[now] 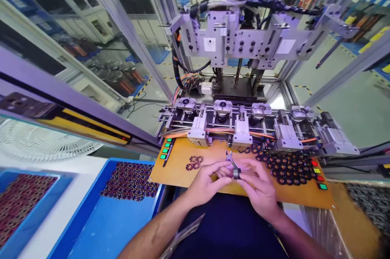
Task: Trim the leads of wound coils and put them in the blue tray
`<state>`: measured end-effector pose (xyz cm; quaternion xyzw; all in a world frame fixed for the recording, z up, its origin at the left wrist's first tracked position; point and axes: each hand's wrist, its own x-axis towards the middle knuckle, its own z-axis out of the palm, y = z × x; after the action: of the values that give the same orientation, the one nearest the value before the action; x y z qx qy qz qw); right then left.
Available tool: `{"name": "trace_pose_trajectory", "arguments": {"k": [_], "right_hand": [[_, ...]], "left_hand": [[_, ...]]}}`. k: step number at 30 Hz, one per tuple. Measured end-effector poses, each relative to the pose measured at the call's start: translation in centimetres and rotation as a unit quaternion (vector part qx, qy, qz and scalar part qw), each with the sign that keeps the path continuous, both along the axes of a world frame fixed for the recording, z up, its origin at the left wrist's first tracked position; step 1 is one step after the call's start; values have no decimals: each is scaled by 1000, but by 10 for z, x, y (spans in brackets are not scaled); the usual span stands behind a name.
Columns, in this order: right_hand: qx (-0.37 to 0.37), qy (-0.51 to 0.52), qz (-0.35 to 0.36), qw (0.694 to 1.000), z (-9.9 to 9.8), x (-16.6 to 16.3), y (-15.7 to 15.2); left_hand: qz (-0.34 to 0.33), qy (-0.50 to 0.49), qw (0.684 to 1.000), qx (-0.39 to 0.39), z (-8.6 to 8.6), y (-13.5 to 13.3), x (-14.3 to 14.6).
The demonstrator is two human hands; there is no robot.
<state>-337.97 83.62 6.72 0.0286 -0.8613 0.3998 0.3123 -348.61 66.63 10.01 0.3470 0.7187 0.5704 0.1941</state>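
A small dark grey, ring-shaped part (236, 173) is pinched between my two hands, just above the front edge of the orange board. My left hand (207, 181) has its thumb and fingertips at the part's left side. From the right, the fingertips of my right hand (258, 188) close on it. Right behind the part, a pair of cutting pliers (229, 156) points its jaws away from me; whether it lies on the board or touches my fingers I cannot tell. Several wound rings (194, 162) lie left of my hands, and many dark rings (286, 167) are grouped at the right.
The orange board (173, 169) carries green buttons (166, 148) at left and coloured buttons (317, 171) at right. A machine with clamping fixtures (224, 106) stands behind it, beneath a metal plate (243, 35). Blue trays (100, 210) of rings sit at left.
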Motion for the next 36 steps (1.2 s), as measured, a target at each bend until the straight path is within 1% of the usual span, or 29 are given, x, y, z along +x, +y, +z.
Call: {"name": "trace_pose_trajectory", "arguments": {"k": [2,4,6,8,10,12,15,17,21,23,25,27,28,30,32,34,36], "right_hand": [[-76,-6,47,996,11,-1,-10],[-152,-32,88,984,17,-5,-14],[-205,-62,119,970,21,-9,-14],[-241,-83,138,957,23,-13,-14],[-255,-93,135,953,24,-18,-14],[-261,-100,128,952,24,-23,-15],[-259,-92,131,953,24,-30,-16],[-253,-85,140,953,23,-35,-17],[-235,-88,143,957,25,-42,-19],[-212,-87,141,963,34,-46,-11],[-158,-86,155,971,50,-53,9],[-65,-78,159,982,70,-66,44],[-10,-71,139,988,80,-74,66],[101,-47,84,990,94,-94,112],[185,-48,47,981,98,-114,154],[211,-64,30,975,93,-131,185],[228,-85,34,969,85,-144,202]], "left_hand": [[-32,-55,998,11,8,3,1],[-25,-53,998,24,12,2,2],[3,17,999,40,12,-1,2],[25,99,993,55,10,-3,1],[37,154,985,66,6,-5,0],[48,177,980,71,4,-5,-2],[68,165,982,59,5,-5,-6],[70,157,984,51,7,-5,-9],[72,193,975,79,12,-4,-16],[87,206,971,90,13,-6,-20],[108,204,969,82,13,-13,-23],[136,196,970,55,8,-25,-26],[154,191,969,38,2,-33,-28],[206,181,962,4,-16,-50,-32],[284,167,944,-26,-42,-65,-37],[366,121,921,-60,-72,-77,-41],[413,66,905,-73,-98,-83,-42]]}}
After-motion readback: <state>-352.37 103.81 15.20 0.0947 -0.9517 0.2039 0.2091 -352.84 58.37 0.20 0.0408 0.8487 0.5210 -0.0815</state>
